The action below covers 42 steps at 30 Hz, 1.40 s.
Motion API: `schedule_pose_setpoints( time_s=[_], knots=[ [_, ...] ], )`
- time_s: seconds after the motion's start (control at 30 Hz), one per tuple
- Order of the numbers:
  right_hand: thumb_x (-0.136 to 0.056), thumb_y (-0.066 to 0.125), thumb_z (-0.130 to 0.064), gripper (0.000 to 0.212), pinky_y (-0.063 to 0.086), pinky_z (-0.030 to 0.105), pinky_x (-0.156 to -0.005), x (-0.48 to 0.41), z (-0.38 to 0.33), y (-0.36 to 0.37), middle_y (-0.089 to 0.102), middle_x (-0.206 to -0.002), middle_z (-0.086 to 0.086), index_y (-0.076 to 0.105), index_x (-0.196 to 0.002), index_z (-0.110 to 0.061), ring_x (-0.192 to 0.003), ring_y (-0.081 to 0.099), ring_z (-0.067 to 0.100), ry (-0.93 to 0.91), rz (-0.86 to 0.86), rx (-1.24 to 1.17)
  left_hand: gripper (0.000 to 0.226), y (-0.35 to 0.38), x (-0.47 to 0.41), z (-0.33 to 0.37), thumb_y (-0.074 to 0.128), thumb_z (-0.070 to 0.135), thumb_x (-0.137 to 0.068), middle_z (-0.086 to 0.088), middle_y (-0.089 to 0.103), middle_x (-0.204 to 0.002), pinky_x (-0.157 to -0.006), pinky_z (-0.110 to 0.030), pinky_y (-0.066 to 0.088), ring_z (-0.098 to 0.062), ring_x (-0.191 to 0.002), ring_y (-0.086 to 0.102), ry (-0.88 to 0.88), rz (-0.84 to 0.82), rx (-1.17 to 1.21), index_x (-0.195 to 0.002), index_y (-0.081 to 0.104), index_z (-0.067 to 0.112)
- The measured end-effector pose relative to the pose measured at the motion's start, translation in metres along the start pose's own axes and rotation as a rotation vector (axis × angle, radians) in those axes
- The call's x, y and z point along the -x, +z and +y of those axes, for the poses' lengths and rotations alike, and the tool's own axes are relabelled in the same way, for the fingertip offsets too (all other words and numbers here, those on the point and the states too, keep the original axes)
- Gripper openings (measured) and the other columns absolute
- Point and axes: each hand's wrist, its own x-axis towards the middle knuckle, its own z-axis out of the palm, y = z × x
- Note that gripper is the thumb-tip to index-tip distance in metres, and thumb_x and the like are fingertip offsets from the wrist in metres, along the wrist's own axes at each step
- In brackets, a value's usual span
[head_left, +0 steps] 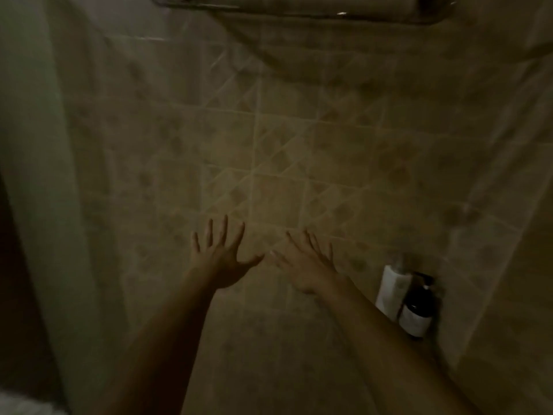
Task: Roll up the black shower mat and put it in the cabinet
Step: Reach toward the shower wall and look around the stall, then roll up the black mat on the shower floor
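Note:
Both of my arms reach forward in a dim, blurred view of a beige tiled wall (269,145). My left hand (223,259) is spread with fingers apart and holds nothing. My right hand (308,265) is beside it, also spread and empty, thumbs almost meeting. Neither the black shower mat nor the cabinet is in view.
A white bottle (390,290) and a dark pump bottle (417,310) stand together at the lower right by the wall corner. A pale curtain (45,175) hangs along the left. A metal rack (299,7) with something pale on it sits at the top edge.

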Motion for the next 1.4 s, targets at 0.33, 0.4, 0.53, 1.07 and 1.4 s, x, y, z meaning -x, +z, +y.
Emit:
schedule_pose_setpoints(
  time_s=[0.33, 0.4, 0.53, 1.07, 1.4],
  knots=[
    [-0.079, 0.01, -0.083, 0.084, -0.012, 0.06, -0.111, -0.045, -0.111, 0.071, -0.011, -0.163, 0.006, 0.0, -0.15, -0.039, -0.148, -0.012, 0.025, -0.264, -0.09, -0.062, 0.105, -0.018, 0.111, -0.11, 0.005, 0.098, -0.061, -0.003, -0.028, -0.158, -0.114, -0.064, -0.01, -0.033, -0.143, -0.027, -0.407, -0.049, -0.115, -0.147, -0.016, 0.042],
    [-0.076, 0.008, -0.085, 0.087, -0.012, 0.061, -0.111, -0.043, -0.143, 0.087, -0.011, -0.163, 0.006, -0.001, -0.15, -0.04, -0.148, -0.011, 0.025, -0.346, -0.083, -0.072, 0.103, -0.021, 0.136, -0.135, 0.005, 0.097, -0.062, -0.003, -0.029, -0.157, -0.114, -0.064, -0.011, -0.033, -0.142, -0.028, -0.52, -0.069, -0.141, -0.146, -0.019, 0.042],
    [-0.068, 0.004, -0.091, 0.096, -0.009, 0.064, -0.11, -0.038, -0.234, 0.124, -0.01, -0.163, 0.006, -0.002, -0.15, -0.041, -0.148, -0.012, 0.026, -0.574, -0.156, -0.082, 0.11, -0.032, 0.21, -0.201, -0.003, 0.099, -0.054, -0.002, -0.029, -0.157, -0.112, -0.062, -0.012, -0.033, -0.143, -0.027, -0.748, -0.051, -0.193, -0.147, -0.018, 0.042],
    [-0.064, 0.003, -0.097, 0.101, -0.011, 0.061, -0.112, 0.068, -0.422, 0.45, -0.01, -0.163, 0.004, -0.003, -0.149, -0.043, -0.148, -0.009, 0.026, -0.976, -0.643, 0.087, 0.105, 0.16, 0.468, -0.376, 0.006, 0.097, -0.063, -0.001, -0.027, -0.158, -0.112, -0.06, -0.013, -0.031, -0.144, -0.026, -1.261, -0.287, 0.032, -0.148, -0.016, 0.038],
    [-0.085, 0.025, -0.08, 0.088, 0.0, 0.061, -0.116, 0.078, -0.393, 0.879, -0.009, -0.163, 0.007, -0.001, -0.153, -0.03, -0.148, -0.006, 0.028, -1.041, -0.85, 0.262, 0.099, 0.567, 0.608, -0.446, 0.012, 0.093, -0.069, 0.002, -0.023, -0.159, -0.115, -0.058, -0.004, -0.027, -0.146, -0.02, -1.448, -0.347, 0.197, -0.148, -0.011, 0.038]
  ],
)
